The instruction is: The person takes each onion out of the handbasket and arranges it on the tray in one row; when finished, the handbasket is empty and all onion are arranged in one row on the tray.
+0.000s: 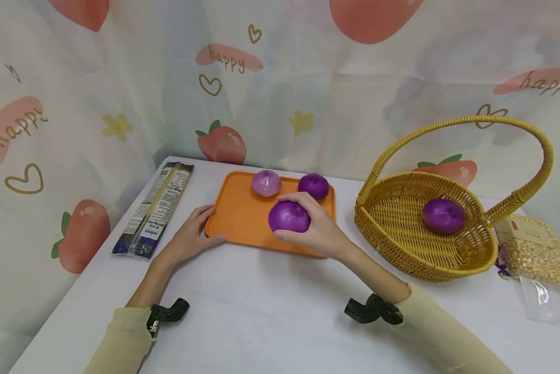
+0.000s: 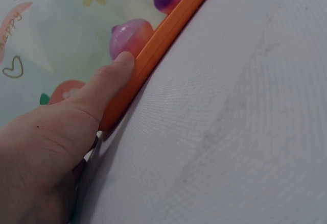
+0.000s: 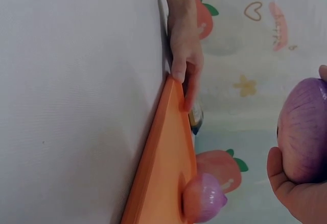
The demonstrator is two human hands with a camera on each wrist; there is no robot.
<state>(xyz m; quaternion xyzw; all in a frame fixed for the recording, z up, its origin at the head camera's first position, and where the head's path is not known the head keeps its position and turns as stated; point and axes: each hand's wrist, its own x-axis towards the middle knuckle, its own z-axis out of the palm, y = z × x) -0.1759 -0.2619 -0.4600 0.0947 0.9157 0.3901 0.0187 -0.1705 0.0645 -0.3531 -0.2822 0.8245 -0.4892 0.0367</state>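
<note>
My right hand (image 1: 319,231) grips a purple onion (image 1: 288,217) between thumb and fingers, held above the orange tray (image 1: 242,223). In the right wrist view this onion (image 3: 302,132) is at the right edge, with part of the hand out of frame. My left hand (image 1: 191,234) holds the tray's left end, thumb along the near edge and fingers at the left side. Toward the tray's back lie a pale pink-purple onion (image 1: 266,183) and a dark purple onion (image 1: 314,185). The left wrist view shows the thumb (image 2: 115,76) against the tray's rim.
At the right stands a yellow wicker basket (image 1: 378,244) with a tall arched handle and one purple onion (image 1: 443,215) inside. Behind its right side lies a clear bag of grains (image 1: 536,252). A long printed packet (image 1: 155,208) lies left of the tray. A patterned cloth hangs behind the white table.
</note>
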